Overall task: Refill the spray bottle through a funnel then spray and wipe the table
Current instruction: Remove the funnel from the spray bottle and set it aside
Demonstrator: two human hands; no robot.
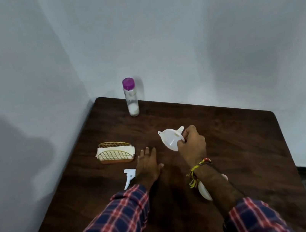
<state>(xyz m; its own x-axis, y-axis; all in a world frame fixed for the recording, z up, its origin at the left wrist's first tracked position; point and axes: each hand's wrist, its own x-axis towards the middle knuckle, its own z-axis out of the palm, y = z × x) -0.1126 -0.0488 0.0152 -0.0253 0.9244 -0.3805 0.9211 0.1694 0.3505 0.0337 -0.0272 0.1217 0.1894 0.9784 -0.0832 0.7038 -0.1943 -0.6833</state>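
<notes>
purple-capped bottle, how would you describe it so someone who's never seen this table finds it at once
Start at the dark brown wooden table pushed into the corner of the pale walls. At its far edge, near that corner, stands a tall clear cylindrical bottle with a purple cap, upright and alone. Nothing else there is tall or purple: the gold wire napkin holder and white plastic funnel sit low and nearer.

My left hand (148,163) lies flat, palm down, fingers straight and spread a little, its plaid sleeve (110,229) reaching to the wrist. My right hand (191,143) is held farther forward, fingers curled in a grip, a yellow thread band (197,169) tied round the bare wrist, sleeve pushed back.
</notes>
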